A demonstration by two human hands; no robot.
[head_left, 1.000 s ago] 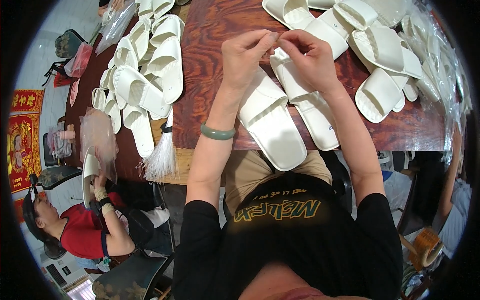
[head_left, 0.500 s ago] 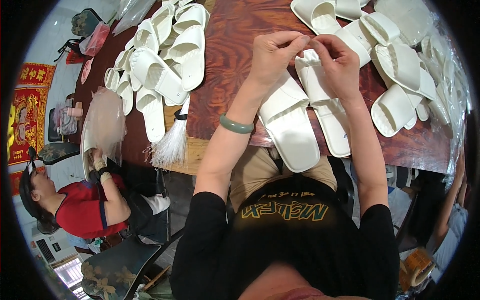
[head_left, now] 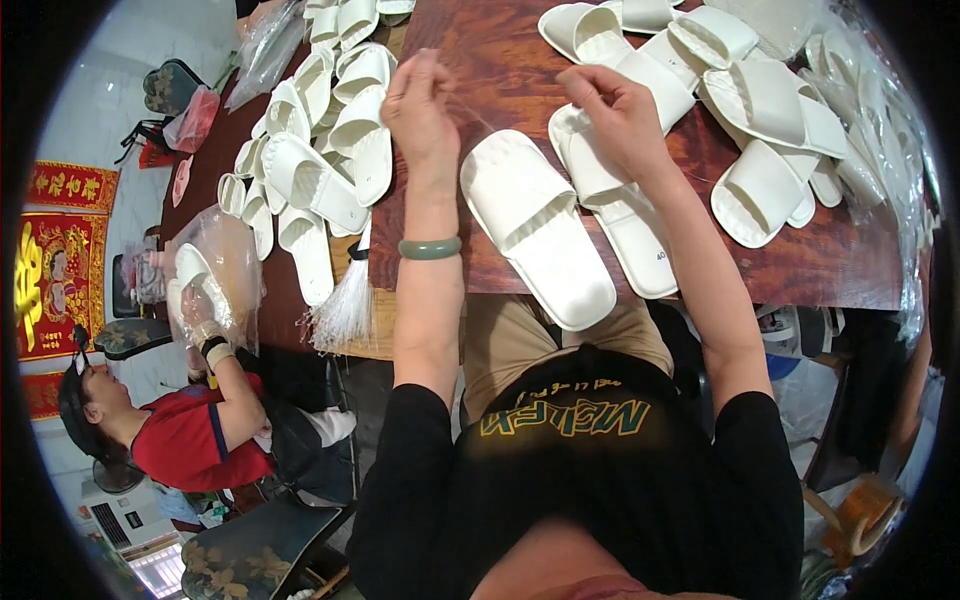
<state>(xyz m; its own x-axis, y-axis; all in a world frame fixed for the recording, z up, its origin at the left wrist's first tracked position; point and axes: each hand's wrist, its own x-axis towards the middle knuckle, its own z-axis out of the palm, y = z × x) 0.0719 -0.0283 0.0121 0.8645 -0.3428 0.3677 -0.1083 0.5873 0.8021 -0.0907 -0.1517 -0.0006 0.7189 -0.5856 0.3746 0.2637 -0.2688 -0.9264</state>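
Observation:
A pair of white slippers lies at the table's front edge: the left slipper [head_left: 540, 230] sticks out past the edge, and the right slipper [head_left: 625, 215] rests beside it. My left hand [head_left: 420, 110] is raised left of the pair, fingers pinched and a little blurred. A faint clear strand trails from it toward the slippers. My right hand [head_left: 620, 120] hovers over the toe of the right slipper, thumb and fingers closed together; what they hold, if anything, is too small to see. A bundle of thin white plastic strands [head_left: 342, 312] hangs off the table edge at left.
White slippers are heaped at left [head_left: 310, 165] and at right [head_left: 765, 110] on the wooden table [head_left: 480, 60]. Clear plastic bags [head_left: 890, 150] lie at the far right. At left, a seated co-worker [head_left: 190, 430] holds a slipper in a clear bag [head_left: 225, 280].
My hands were together over the right slipper's toe. They have parted, the left one swinging well to the left. The co-worker has raised the bagged slipper; the whole view has shifted slightly.

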